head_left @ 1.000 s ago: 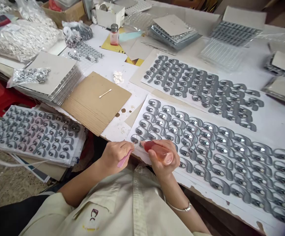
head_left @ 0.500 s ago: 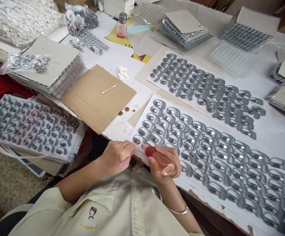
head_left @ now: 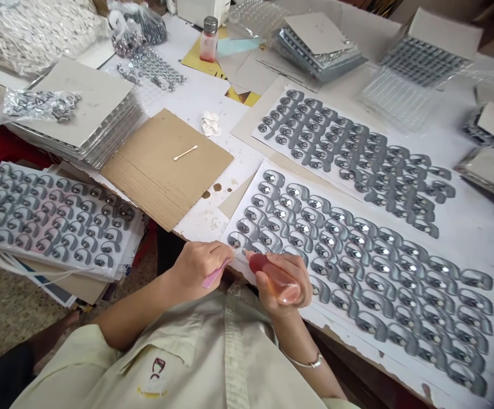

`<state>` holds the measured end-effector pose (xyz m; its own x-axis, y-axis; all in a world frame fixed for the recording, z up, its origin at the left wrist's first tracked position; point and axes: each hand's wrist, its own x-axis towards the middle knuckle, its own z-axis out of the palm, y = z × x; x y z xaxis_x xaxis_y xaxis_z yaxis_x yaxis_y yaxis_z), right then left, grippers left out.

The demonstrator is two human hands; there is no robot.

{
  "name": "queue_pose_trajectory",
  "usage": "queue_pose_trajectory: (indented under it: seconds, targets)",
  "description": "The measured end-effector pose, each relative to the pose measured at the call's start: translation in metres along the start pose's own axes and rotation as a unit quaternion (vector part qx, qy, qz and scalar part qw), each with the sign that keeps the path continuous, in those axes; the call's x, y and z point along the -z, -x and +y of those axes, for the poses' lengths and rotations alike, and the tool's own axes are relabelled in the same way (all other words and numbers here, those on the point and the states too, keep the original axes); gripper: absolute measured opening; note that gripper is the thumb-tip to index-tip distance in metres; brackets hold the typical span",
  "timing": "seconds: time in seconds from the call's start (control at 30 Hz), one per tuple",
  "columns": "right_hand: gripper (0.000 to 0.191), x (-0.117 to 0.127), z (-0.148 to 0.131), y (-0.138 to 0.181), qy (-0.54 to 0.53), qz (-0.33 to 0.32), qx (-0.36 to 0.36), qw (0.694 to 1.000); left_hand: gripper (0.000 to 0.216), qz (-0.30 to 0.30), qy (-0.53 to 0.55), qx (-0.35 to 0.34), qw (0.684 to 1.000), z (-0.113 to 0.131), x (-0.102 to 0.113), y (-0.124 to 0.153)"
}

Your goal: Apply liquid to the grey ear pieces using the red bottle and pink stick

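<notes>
My left hand (head_left: 202,270) is closed round a slim pink tool (head_left: 216,272); its flat end sticks out below the fingers and its working tip is too small to make out. Wrapped round a soft squeeze bottle (head_left: 274,278) with red-orange liquid is my right hand (head_left: 295,284). The bottle lies tilted, its narrow nozzle pointing left toward the left fingertips, a short gap apart. Just beyond both hands is the near left corner of a white sheet (head_left: 247,196) bearing rows of grey curved pieces (head_left: 368,324), each with a shiny round part.
Behind lies a second sheet of grey pieces (head_left: 326,145). A cardboard square (head_left: 157,182) carries a cotton swab (head_left: 186,153). A capped jar (head_left: 208,40) stands at the back. Stacked trays (head_left: 80,108) and a lower pile of filled sheets (head_left: 50,218) are left.
The view has shifted slightly, so things on the table sit a little further left and up. Both hands keep their grips; the bottle's nozzle stays near the left fingertips.
</notes>
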<state>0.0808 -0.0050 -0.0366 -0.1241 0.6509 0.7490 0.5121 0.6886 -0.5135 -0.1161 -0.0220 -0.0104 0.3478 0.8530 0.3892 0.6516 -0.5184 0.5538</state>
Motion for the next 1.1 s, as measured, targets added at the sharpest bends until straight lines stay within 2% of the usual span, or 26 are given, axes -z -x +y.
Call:
queue_pose_trajectory:
  seconds: [0.43,1.1]
  targets:
    - [0.037,-0.0041,-0.0039,-0.0072,0.015,-0.003,0.034,0.999,0.015,0.007,0.023,0.002,1.0,-0.002,-0.0013,0.0015]
    - [0.027,-0.0005,-0.0058,-0.0048,0.005,-0.005,0.048,0.999,0.013,-0.002,0.048,0.017,0.999,-0.0012,0.005,-0.005]
